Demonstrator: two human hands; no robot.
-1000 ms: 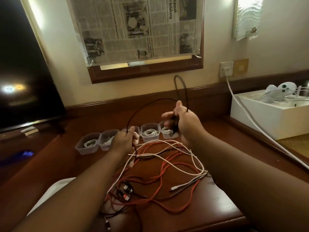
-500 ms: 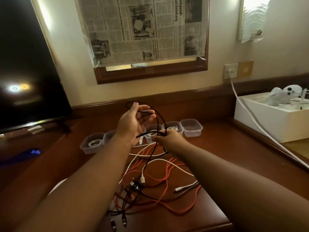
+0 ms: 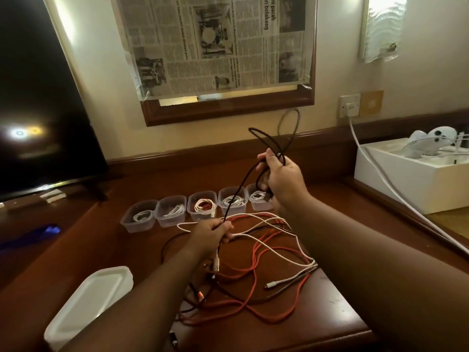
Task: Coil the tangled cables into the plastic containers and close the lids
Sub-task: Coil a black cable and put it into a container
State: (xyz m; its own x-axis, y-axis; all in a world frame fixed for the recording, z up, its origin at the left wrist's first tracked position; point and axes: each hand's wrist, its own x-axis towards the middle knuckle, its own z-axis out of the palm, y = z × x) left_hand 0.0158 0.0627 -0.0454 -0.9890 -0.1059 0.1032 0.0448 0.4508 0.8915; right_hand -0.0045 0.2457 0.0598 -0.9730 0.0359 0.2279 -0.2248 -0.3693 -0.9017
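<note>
front: container row [image 3: 198, 209] | centre: cable tangle [image 3: 266, 270] | left: lid stack [image 3: 91, 301]

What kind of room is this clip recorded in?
Probably a hotel room or bedroom. A dark wooden desk runs along the wall, with a flat-screen television standing at its left end, a wall lamp glowing above, and a wood-framed mirror covered with newspaper.

A dark TV [image 3: 38, 97] fills the left of the frame, its screen catching two light glares. Upper centre, newspaper [image 3: 215, 44] is taped over a wood frame [image 3: 228, 110] on the wall. A lit lamp [image 3: 383, 26] hangs upper right, with a socket [image 3: 350, 105] below it. At far right a white box [image 3: 406, 184] holds what may be a white headset [image 3: 431, 141].
</note>
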